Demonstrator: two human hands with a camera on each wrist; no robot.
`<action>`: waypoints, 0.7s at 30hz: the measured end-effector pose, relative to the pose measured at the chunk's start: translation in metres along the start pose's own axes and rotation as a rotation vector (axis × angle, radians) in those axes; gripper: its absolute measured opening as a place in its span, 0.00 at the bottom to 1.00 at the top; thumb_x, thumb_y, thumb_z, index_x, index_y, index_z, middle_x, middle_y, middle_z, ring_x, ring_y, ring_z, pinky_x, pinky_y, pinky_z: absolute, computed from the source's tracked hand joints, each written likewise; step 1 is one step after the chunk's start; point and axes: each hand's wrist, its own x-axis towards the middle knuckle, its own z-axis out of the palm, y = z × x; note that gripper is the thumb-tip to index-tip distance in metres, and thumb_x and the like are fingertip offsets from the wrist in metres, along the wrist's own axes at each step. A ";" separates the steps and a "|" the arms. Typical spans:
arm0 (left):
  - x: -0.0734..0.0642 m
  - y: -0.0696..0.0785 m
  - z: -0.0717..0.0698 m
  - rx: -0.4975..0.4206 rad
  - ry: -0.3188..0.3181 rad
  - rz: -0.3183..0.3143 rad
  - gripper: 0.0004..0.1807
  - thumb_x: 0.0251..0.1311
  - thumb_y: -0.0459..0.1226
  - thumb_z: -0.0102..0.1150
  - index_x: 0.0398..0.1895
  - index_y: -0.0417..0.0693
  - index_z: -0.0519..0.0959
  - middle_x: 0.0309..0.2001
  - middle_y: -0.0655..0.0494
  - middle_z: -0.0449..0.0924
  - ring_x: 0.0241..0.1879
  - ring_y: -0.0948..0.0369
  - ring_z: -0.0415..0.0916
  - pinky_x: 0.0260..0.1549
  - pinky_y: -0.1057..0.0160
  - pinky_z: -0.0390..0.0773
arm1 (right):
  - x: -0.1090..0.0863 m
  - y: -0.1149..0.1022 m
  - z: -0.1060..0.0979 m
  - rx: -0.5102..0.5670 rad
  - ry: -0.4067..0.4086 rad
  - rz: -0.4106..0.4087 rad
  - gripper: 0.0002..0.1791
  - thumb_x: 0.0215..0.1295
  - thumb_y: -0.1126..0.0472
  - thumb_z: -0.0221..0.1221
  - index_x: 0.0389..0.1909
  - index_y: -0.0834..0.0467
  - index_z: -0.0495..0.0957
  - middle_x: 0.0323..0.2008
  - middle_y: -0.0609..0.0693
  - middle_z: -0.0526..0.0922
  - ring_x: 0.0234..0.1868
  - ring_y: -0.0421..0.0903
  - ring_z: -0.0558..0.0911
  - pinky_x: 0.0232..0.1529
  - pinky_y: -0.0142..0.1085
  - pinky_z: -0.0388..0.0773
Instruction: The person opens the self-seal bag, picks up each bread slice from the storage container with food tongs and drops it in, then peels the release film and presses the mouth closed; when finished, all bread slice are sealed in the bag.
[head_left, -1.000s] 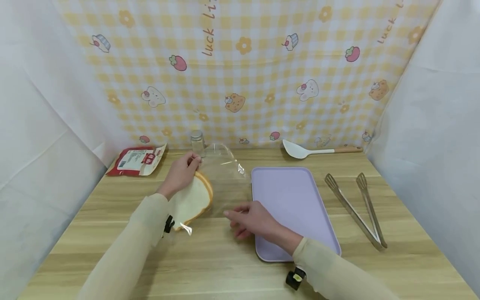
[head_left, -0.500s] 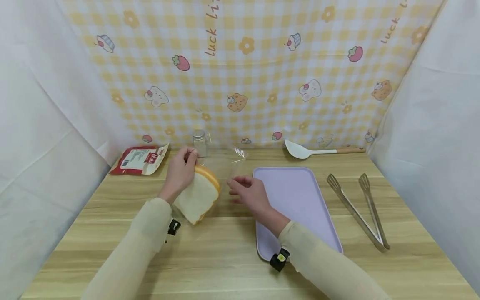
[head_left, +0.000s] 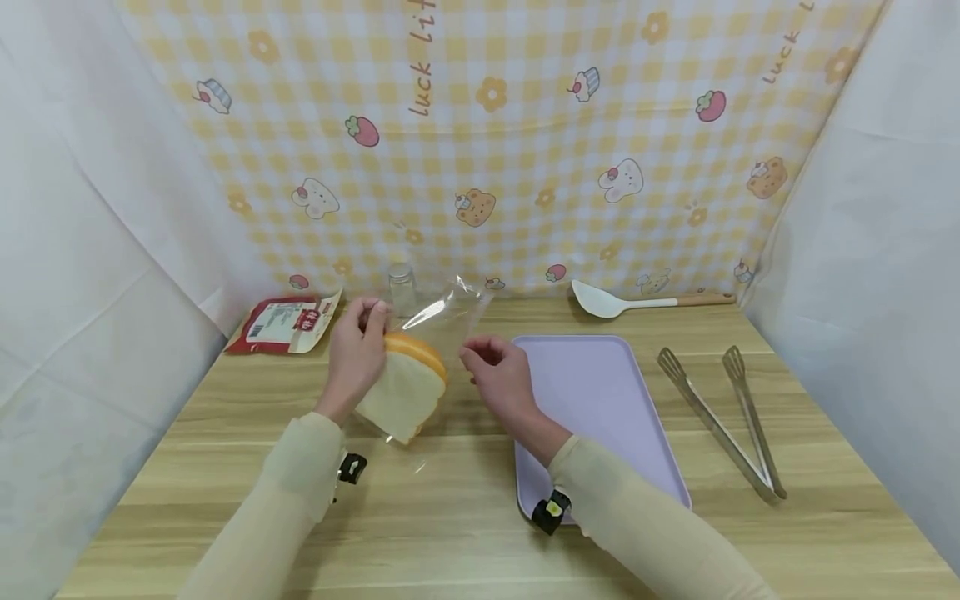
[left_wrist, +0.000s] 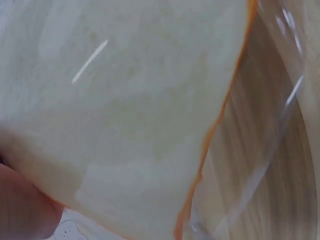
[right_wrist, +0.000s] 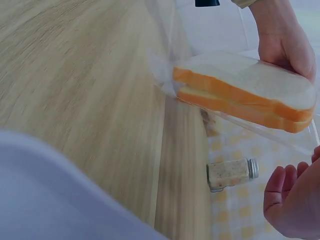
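Two stacked slices of white bread (head_left: 408, 387) with an orange-brown crust are inside a clear plastic bag (head_left: 442, 308). My left hand (head_left: 358, 354) grips the bread and the bag at the upper left corner, thumb along the face of the slice. The bag's loose, shiny end stands up to the right of the bread. My right hand (head_left: 501, 371) pinches that side of the bag between thumb and forefinger, its other fingers curled. In the right wrist view both slices of bread (right_wrist: 245, 92) show edge-on; in the left wrist view the slice's face (left_wrist: 130, 110) fills most of the picture.
A lilac tray (head_left: 592, 400) lies beneath and beside the right forearm. Metal tongs (head_left: 723, 433) are spread at the right, with a white spatula (head_left: 600, 300) behind. A glass shaker (head_left: 402, 287) and a red-and-cream food packet (head_left: 285, 323) stand at the back left.
My right hand has moved up and away from me to the bag's edge and now pinches it. The bread has tilted and shifted slightly right in my left hand.
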 end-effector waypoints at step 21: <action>-0.023 -0.013 -0.034 -0.254 -0.081 -0.023 0.20 0.83 0.43 0.50 0.52 0.32 0.79 0.37 0.67 0.88 0.40 0.68 0.87 0.46 0.71 0.86 | -0.006 -0.006 -0.030 0.004 0.033 -0.285 0.05 0.74 0.68 0.56 0.39 0.63 0.79 0.39 0.62 0.90 0.36 0.42 0.86 0.42 0.37 0.86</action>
